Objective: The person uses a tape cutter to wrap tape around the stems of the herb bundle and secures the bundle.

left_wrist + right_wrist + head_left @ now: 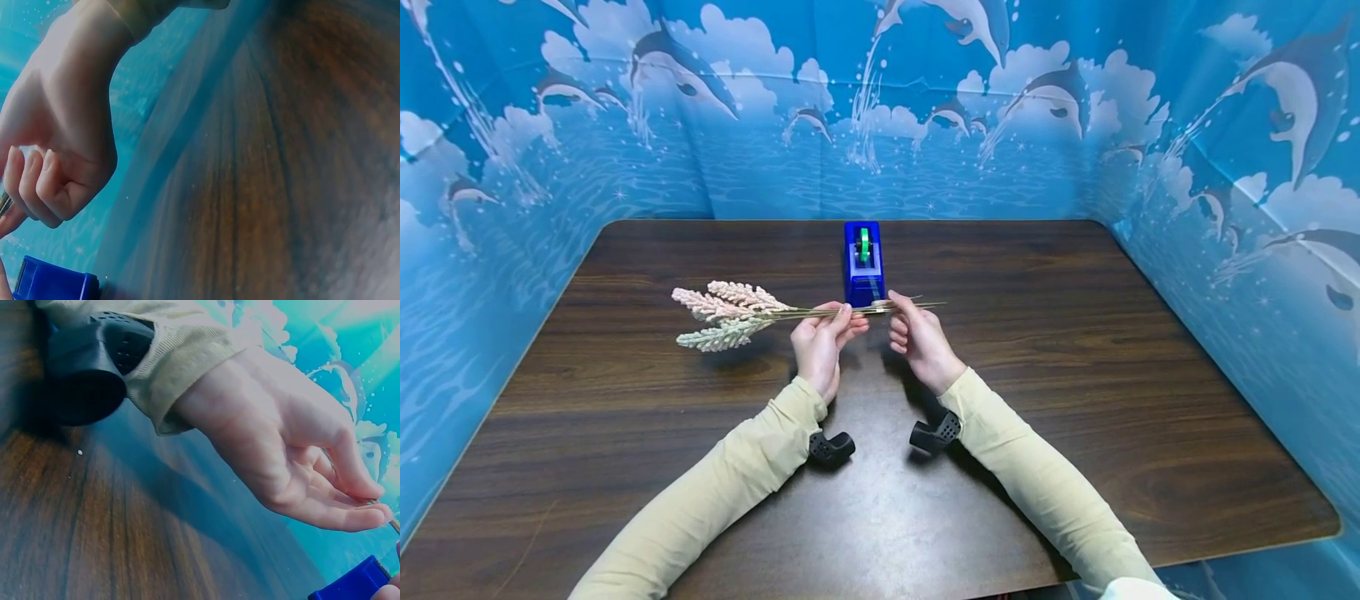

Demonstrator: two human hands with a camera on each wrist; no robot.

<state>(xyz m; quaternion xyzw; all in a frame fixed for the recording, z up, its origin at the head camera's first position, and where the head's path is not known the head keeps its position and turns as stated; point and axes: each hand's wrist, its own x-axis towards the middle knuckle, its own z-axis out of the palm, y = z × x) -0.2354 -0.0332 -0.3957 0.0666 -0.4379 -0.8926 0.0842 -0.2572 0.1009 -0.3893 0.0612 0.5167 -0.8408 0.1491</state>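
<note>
A bunch of artificial flower sprigs (730, 310), pale pink and pale green, lies sideways with its blossoms to the left, held over the table. My left hand (820, 346) pinches the thin stems between thumb and fingers at about the middle. Near the stem ends, my right hand (922, 343) pinches them between thumb and forefinger; in the right wrist view the stems (394, 524) come out past the fingertips. A small whitish strip shows on the stems between the two hands. Just behind it stands a blue tape dispenser (863, 287) with a green-cored roll (865, 242).
The dark wood-grain table (1097, 358) reaches to both sides and the front. A blue curtain (760, 175) printed with dolphins stands along the back and sides. A black wrist camera mount (832, 448) hangs under the left sleeve, another (935, 433) under the right.
</note>
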